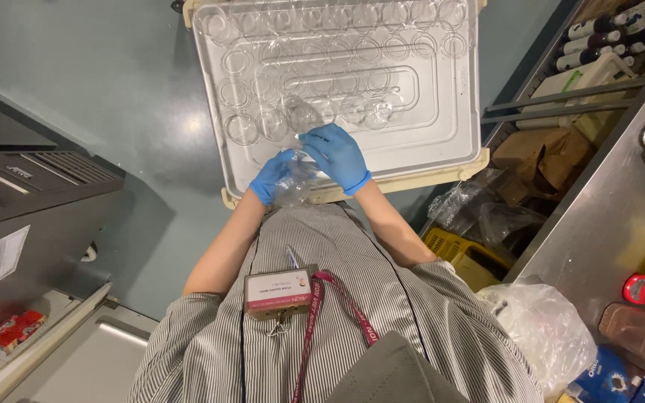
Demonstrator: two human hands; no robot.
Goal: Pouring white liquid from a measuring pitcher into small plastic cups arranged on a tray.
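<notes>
A pale rectangular tray (442, 142) lies on the grey-green floor (113, 82) directly beyond the person, its shallow moulded bed lined with rows of clear glass cups (352, 110) standing along the far edge and across the middle. To the right, a stainless steel counter (599, 231) runs along the scene edge, with a lower shelf holding dark bottles (599, 37) at the far right. A dark grey machine (31, 201) stands at the left. A crumpled clear plastic bag (546, 328) sits at the near right beside the counter, and a brown-filled jar with a red lid (640, 332) lies on the counter near it. Both hands wear blue gloves and work together over the near edge of the tray. The left hand (272, 176) is closed around the lower part of a clear glass cup (295, 183). The right hand (337, 155) is just beside it, fingers curled onto the upper part of the same cup. The cup is thus clamped between the two hands, above the near rim of the tray.
</notes>
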